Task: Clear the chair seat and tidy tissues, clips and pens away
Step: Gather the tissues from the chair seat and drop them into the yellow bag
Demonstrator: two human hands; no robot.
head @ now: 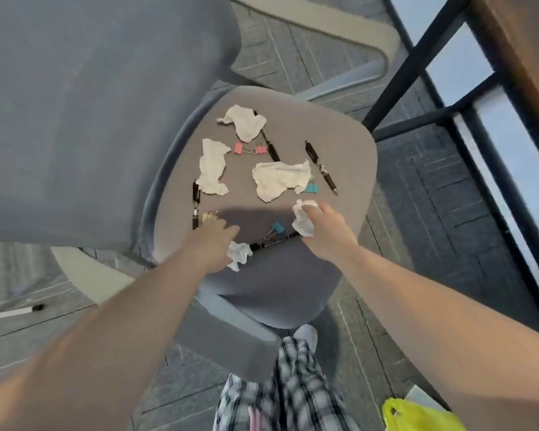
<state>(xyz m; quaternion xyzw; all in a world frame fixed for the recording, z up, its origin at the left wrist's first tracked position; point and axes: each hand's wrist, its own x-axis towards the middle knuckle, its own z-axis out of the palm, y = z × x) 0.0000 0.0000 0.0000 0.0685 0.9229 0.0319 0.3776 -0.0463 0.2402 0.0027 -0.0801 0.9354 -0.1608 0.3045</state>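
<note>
The grey chair seat (333, 141) holds three flattened white tissues (245, 121), (212, 169), (280, 180), several black pens such as one at the right (321, 168), two pink clips (249, 148), a teal clip (311, 188), a blue clip (276, 230) and a yellow clip (208, 216). My right hand (324, 234) is shut on a crumpled tissue (302, 217). My left hand (213, 247) is shut on another crumpled tissue (238, 255), its fingers reaching toward the yellow clip. A pen (274, 242) lies between my hands.
The chair's blue-grey backrest (100, 104) rises at the left. A black-framed wooden table (517, 57) stands at the right. A yellow-green plastic bag (417, 415) lies at the bottom right. A marker (16, 312) lies on the carpet at the left.
</note>
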